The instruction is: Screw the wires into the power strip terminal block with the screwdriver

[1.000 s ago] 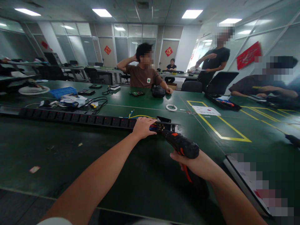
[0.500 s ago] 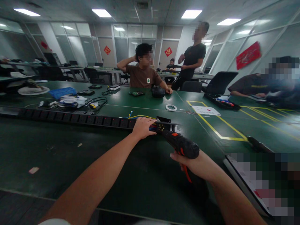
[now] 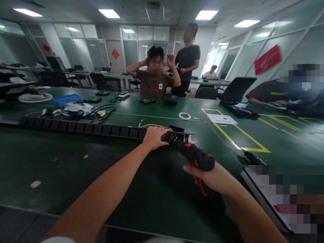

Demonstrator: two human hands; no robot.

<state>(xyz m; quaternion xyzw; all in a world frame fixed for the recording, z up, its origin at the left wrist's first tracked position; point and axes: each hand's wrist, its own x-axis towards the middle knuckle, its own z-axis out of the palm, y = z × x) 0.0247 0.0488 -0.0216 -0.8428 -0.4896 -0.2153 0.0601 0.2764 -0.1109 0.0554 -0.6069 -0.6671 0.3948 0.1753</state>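
Note:
A long black power strip [image 3: 97, 129] with a row of sockets lies across the green table. My left hand [image 3: 154, 137] is closed over it near its right end, where coloured wires [image 3: 165, 137] and a small part with brass-coloured terminals [image 3: 173, 137] show. My right hand [image 3: 206, 173] grips a black and orange cordless screwdriver [image 3: 198, 157] by its handle. The tool's nose points at the terminals; whether its tip touches them I cannot tell. Yellow and blue wires [image 3: 148, 126] stick out behind the strip.
Beyond the strip are a blue tray [image 3: 68, 100], black cables [image 3: 105, 109], a white ring [image 3: 184, 116] and a black case [image 3: 170, 99]. A paper sheet [image 3: 221, 118] lies by yellow tape. At right is a black-handled tool [image 3: 253, 157]. Other people sit and stand around the table.
My hands, the strip and the screwdriver hold almost the same position. The seated person opposite has raised a hand from the table. The standing person has moved left; the black-handled tool at right has shifted left.

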